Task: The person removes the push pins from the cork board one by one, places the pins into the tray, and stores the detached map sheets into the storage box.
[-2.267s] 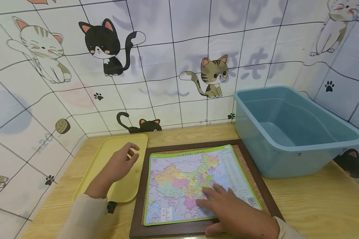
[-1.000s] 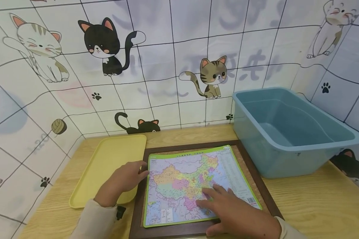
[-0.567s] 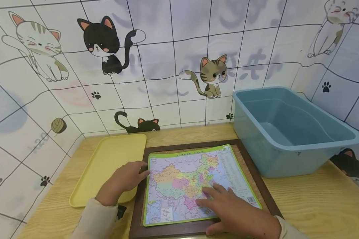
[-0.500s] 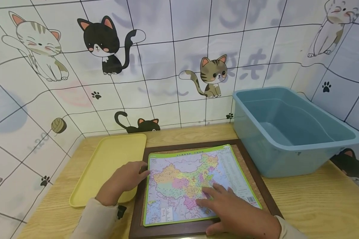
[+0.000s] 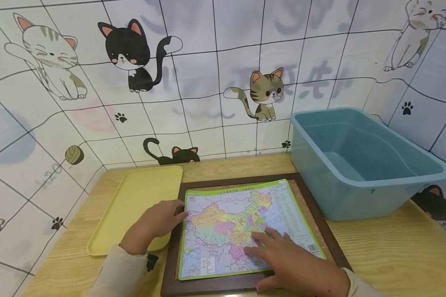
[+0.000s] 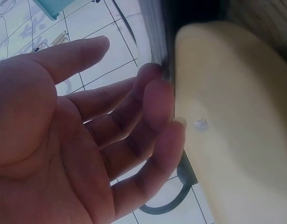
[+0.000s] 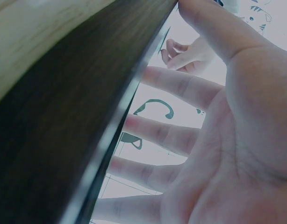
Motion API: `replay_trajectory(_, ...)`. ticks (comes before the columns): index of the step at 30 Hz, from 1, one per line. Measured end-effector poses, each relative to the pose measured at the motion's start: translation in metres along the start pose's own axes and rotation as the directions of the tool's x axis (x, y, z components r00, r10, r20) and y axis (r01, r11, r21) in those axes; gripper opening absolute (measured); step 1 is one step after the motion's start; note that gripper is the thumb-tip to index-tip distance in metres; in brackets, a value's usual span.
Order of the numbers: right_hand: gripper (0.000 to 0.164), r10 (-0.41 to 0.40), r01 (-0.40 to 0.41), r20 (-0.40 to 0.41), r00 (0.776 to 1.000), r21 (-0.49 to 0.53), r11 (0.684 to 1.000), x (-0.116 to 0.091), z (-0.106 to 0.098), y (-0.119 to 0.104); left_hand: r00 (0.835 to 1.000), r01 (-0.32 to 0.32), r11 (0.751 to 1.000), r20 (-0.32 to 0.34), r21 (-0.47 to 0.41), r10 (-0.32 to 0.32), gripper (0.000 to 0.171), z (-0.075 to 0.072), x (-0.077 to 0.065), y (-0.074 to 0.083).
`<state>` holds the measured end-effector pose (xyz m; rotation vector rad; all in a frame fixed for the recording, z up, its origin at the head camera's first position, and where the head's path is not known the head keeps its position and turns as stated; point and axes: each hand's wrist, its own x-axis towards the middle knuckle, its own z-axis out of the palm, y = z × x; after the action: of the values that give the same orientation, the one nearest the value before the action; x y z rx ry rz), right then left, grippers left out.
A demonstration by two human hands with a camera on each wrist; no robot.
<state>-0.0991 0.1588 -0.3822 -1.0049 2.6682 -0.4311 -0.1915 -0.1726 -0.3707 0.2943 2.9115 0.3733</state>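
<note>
A map sheet [image 5: 223, 231] with a green border lies on a corkboard with a dark brown frame [image 5: 241, 180]. My right hand [image 5: 291, 262] has its fingers spread, with the fingertips on the lower right of the map and the thumb at the near side of the frame. In the right wrist view the right hand's [image 7: 204, 140] fingertips meet the map's surface. My left hand [image 5: 156, 222] rests at the frame's left side, its thumb at the map's left edge. The left wrist view shows the left hand's [image 6: 87, 130] fingers loosely bent, with nothing in them.
A yellow tray [image 5: 141, 187] lies on the wooden table [image 5: 390, 247] to the left, partly under my left forearm. At the right stands a blue plastic bin [image 5: 357, 202], beside the board. Behind is a wall covering [image 5: 200, 78] with cartoon cats.
My left hand has come down and right, from above the tray to the left side of the frame. Over the last second both hands stay nearly still.
</note>
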Motion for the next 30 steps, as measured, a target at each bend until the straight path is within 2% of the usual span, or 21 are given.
replay_trajectory(7, 0.072, 0.007, -0.007, 0.006, 1.000, 0.007, 1.000, 0.000, -0.001, 0.000, 1.000, -0.001, 1.000, -0.013, -0.005, 0.001, 0.043, -0.001, -0.001, 0.001)
replay_trajectory(13, 0.072, 0.016, -0.016, 0.013, 1.000, 0.012, 1.000, 0.000, -0.001, 0.000, 1.000, 0.019, 1.000, -0.013, -0.015, -0.019, 0.030, -0.004, -0.005, 0.007)
replay_trajectory(17, 0.072, 0.018, -0.018, 0.013, 1.000, 0.009, 1.000, 0.001, -0.001, 0.000, 0.999, 0.021, 1.000, -0.027, -0.015, -0.022, 0.033, -0.005, -0.006, 0.010)
replay_trajectory(24, 0.072, 0.017, -0.018, 0.011, 1.000, 0.014, 1.000, 0.001, 0.000, 0.000, 0.999, 0.011, 1.000, -0.048, -0.023, -0.012, 0.024, -0.006, -0.004, 0.012)
replay_trajectory(30, 0.070, 0.020, -0.020, 0.010, 1.000, 0.024, 1.000, 0.001, 0.000, 0.000, 0.999, 0.005, 1.000, -0.049, -0.021, -0.006, 0.025, -0.008, -0.006, 0.015)
